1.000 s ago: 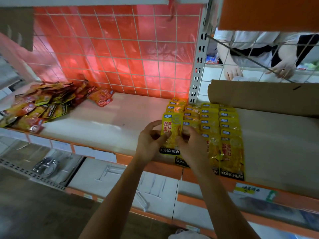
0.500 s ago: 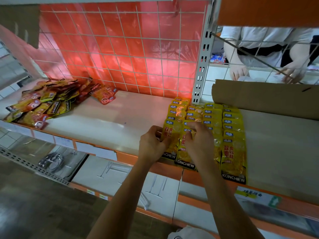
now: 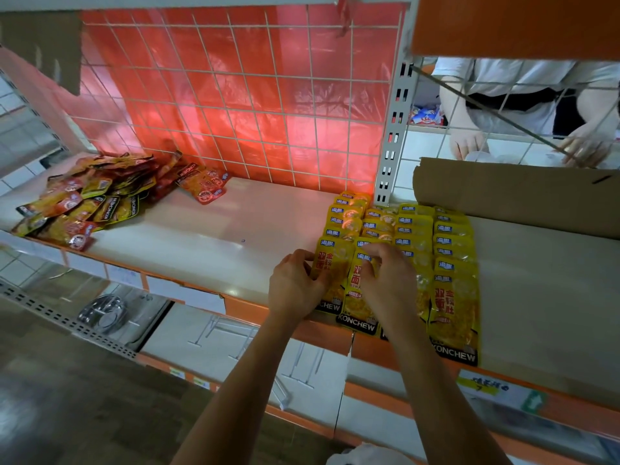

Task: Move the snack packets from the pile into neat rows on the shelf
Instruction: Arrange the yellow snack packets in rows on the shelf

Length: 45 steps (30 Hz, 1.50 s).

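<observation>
The shelf (image 3: 218, 236) is a pale board with an orange front edge. At its left end, close to the back, lies the pile (image 3: 94, 199) of snack packets, yellow and red ones thrown together without order. One red packet (image 3: 204, 186) lies a little apart from it on the right side.

Toward the right, well apart from the pile, there are four rows (image 3: 419, 236) of yellow packets. They run from the back of the shelf to the front, and each packet partly covers the one behind it (like roof tiles). The front ones hang slightly over the orange edge.

Both hands are at the front of the two left rows. The left hand (image 3: 295, 283) pinches the left edge of the first packet (image 3: 332, 263), with bent fingers and the thumb on its face. The right hand (image 3: 385, 280) lies over the second packet (image 3: 357, 303) just beside it. Its fingers are bent and the tips are on the upper part of this packet; I cannot tell if they pinch it or only press.

Behind the shelf stands a white wire grid (image 3: 235, 95) with a red plastic sheet (image 3: 302, 135) behind it. A piece of brown cardboard (image 3: 520, 196) leans at the back on the right. Through the grid there, another person (image 3: 503, 82) in a white shirt is visible. A lower shelf (image 3: 235, 337) is below.
</observation>
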### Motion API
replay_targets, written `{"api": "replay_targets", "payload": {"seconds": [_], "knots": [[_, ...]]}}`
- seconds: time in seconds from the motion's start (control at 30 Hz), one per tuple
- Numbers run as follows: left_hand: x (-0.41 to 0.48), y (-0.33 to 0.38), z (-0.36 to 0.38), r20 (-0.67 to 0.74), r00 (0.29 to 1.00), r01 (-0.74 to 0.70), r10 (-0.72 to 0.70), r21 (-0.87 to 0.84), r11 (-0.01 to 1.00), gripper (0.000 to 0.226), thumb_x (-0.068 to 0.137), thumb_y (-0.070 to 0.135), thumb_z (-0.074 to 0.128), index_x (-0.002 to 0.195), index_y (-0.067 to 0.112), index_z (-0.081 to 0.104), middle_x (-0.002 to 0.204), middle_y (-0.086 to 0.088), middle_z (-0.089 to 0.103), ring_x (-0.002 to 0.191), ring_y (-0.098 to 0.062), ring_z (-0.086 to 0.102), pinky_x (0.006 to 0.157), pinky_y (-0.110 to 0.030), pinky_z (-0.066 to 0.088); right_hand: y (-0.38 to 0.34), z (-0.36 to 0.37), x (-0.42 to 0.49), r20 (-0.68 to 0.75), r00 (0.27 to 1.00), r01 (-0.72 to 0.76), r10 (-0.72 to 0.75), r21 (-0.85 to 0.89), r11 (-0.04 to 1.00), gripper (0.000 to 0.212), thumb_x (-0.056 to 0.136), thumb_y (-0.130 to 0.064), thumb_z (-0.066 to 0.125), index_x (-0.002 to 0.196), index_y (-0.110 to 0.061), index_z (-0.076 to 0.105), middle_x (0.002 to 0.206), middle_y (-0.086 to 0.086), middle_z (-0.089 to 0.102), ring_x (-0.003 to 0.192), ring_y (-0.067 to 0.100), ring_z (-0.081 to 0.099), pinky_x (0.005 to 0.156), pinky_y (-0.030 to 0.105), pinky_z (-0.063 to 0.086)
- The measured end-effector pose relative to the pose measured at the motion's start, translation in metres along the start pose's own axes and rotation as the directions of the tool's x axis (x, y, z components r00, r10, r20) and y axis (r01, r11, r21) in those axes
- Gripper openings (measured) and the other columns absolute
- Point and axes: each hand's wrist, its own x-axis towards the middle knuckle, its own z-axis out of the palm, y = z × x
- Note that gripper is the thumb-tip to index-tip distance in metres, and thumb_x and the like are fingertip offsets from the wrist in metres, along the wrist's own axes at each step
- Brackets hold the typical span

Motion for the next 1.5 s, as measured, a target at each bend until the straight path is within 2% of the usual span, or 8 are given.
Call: {"api": "replay_targets", "payload": {"seconds": [0.17, 0.33, 0.57, 0.77, 0.93, 1.17, 1.3, 1.5], "knots": [[0.0, 0.002, 0.001, -0.01, 1.0, -0.003, 0.004, 0.055, 0.998, 0.053, 0.083, 0.05, 0.065, 0.12, 0.013, 0.06, 0.102, -0.004, 0.064, 0.08, -0.016, 0.059, 0.071, -0.027, 0.047, 0.001, -0.001, 0.002, -0.001, 1.0, 0.012, -0.012, -0.001, 1.0, 0.028, 0.089, -0.009, 0.059, 0.116, -0.014, 0.064, 0.116, 0.004, 0.064, 0.111, 0.021, 0.057, 0.092, 0.029, 0.043], [-0.001, 0.0, 0.001, -0.055, 0.998, 0.006, -0.004, 0.048, 0.999, 0.051, 0.085, 0.044, 0.065, 0.126, 0.013, 0.06, 0.119, -0.007, 0.057, 0.097, -0.022, 0.061, 0.078, -0.027, 0.044, -0.003, 0.003, 0.003, -0.012, 0.999, 0.042, -0.042, -0.029, 0.999, 0.028, 0.088, -0.009, 0.061, 0.116, -0.013, 0.064, 0.115, 0.004, 0.064, 0.113, 0.022, 0.056, 0.093, 0.032, 0.044], [0.003, -0.003, 0.006, -0.042, 0.999, 0.015, -0.01, 0.121, 0.993, 0.067, 0.078, 0.062, 0.064, 0.127, 0.017, 0.059, 0.118, -0.003, 0.058, 0.101, -0.02, 0.062, 0.081, -0.031, 0.047, -0.011, 0.01, 0.006, -0.054, 0.998, 0.03, -0.032, -0.049, 0.998, 0.029, 0.087, -0.008, 0.06, 0.114, -0.015, 0.065, 0.114, 0.004, 0.065, 0.111, 0.024, 0.056, 0.089, 0.03, 0.042], [0.017, -0.014, -0.005, -0.053, 0.998, -0.031, 0.037, 0.101, 0.994, 0.061, 0.084, 0.058, 0.06, 0.13, 0.018, 0.055, 0.12, -0.002, 0.058, 0.102, -0.02, 0.061, 0.084, -0.033, 0.05, -0.03, 0.03, 0.013, -0.081, 0.996, 0.035, -0.042, -0.086, 0.996, 0.025, 0.086, -0.01, 0.062, 0.111, -0.014, 0.065, 0.112, 0.006, 0.066, 0.111, 0.026, 0.056, 0.092, 0.033, 0.042], [0.049, -0.047, -0.037, -0.083, 0.987, -0.128, 0.138, 0.112, 0.985, 0.043, 0.089, 0.039, 0.06, 0.125, 0.016, 0.059, 0.114, -0.007, 0.063, 0.1, -0.024, 0.06, 0.084, -0.033, 0.05, -0.071, 0.067, 0.014, -0.125, 0.99, 0.057, -0.06, -0.026, 0.998, 0.028, 0.079, 0.0, 0.062, 0.106, -0.007, 0.068, 0.106, 0.012, 0.068, 0.104, 0.032, 0.06, 0.085, 0.034, 0.045], [0.077, -0.09, -0.058, 0.039, 0.937, -0.35, 0.348, 0.12, 0.929, 0.032, 0.086, 0.021, 0.063, 0.117, 0.012, 0.065, 0.113, -0.01, 0.066, 0.098, -0.029, 0.06, 0.085, -0.033, 0.048, -0.114, 0.12, 0.019, -0.053, 0.994, 0.088, -0.093, -0.09, 0.992, 0.032, 0.081, -0.002, 0.058, 0.109, -0.015, 0.067, 0.11, 0.005, 0.066, 0.107, 0.027, 0.056, 0.087, 0.034, 0.044], [0.088, -0.082, -0.053, -0.005, 0.883, -0.468, 0.47, 0.068, 0.881, 0.031, 0.084, 0.023, 0.063, 0.11, 0.009, 0.068, 0.106, -0.01, 0.07, 0.093, -0.029, 0.064, 0.083, -0.032, 0.05, -0.114, 0.114, 0.025, -0.059, 0.995, 0.071, -0.079, -0.123, 0.99, 0.035, 0.084, 0.001, 0.055, 0.113, -0.013, 0.066, 0.115, 0.005, 0.065, 0.11, 0.025, 0.055, 0.091, 0.029, 0.04], [0.089, -0.058, -0.031, 0.044, 0.834, -0.551, 0.55, 0.005, 0.835, 0.035, 0.079, 0.017, 0.067, 0.114, 0.011, 0.066, 0.108, -0.01, 0.066, 0.095, -0.031, 0.06, 0.079, -0.034, 0.051, -0.092, 0.087, 0.025, -0.122, 0.992, -0.035, 0.014, -0.17, 0.985, 0.04, 0.082, 0.004, 0.054, 0.116, -0.013, 0.065, 0.119, 0.005, 0.065, 0.113, 0.025, 0.056, 0.091, 0.024, 0.035]]}}
